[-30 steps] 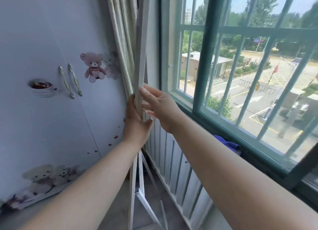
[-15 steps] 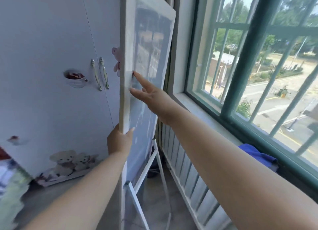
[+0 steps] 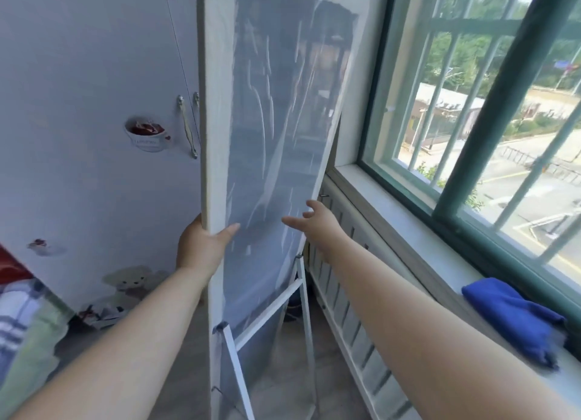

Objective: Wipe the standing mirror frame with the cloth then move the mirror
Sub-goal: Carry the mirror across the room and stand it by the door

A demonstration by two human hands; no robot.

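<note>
A tall standing mirror (image 3: pixel 273 111) in a white frame fills the middle of the head view, its glass covered by wrinkled film and its white stand legs on the floor. My left hand (image 3: pixel 202 246) grips the left edge of the frame, thumb across the front. By the mirror's right edge my right hand (image 3: pixel 317 220) hovers with fingers spread; whether it touches the frame is unclear. A blue cloth (image 3: pixel 515 317) lies crumpled on the window sill at the right, away from both hands.
A white wardrobe (image 3: pixel 94 111) with bear stickers and metal handles stands just left of the mirror. A barred green window (image 3: pixel 490 111) and its sill (image 3: pixel 408 227) run along the right, with a slatted radiator cover (image 3: pixel 352 319) below. Bedding (image 3: pixel 22 322) shows at far left.
The mirror has swung from edge-on to facing me and come nearer. My right hand has left the glass and moved down to the right edge; my left hand kept its hold.
</note>
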